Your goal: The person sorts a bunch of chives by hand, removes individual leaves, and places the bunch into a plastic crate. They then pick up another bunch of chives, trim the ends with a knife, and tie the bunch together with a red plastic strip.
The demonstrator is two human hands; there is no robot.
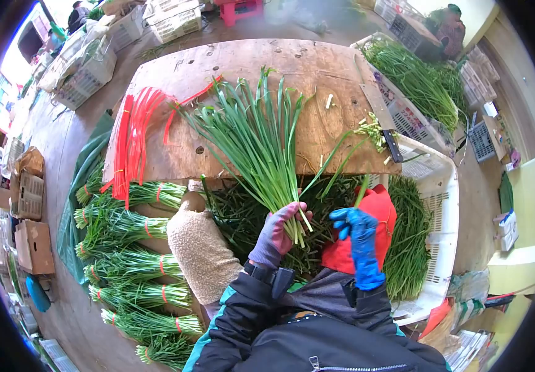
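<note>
My left hand (281,232), in a purplish-grey glove, is closed round the pale stems of a loose bunch of green leafy stalks (258,142). The leaves fan out over the wooden board (174,68). To its right, my right hand (357,239), in a blue glove, is near my red-covered knee (379,217), its fingers curled; whether they hold anything is too small to tell. Red strips (134,139) lie on the board's left side. A knife (391,142) with a dark handle rests at the right edge beside cut stem ends (374,133).
Several bunches tied with red bands (146,263) lie at the left on the floor. A white crate (444,217) with more stalks stands at the right, another crate of stalks (413,77) behind it. A person (450,31) is at the far right.
</note>
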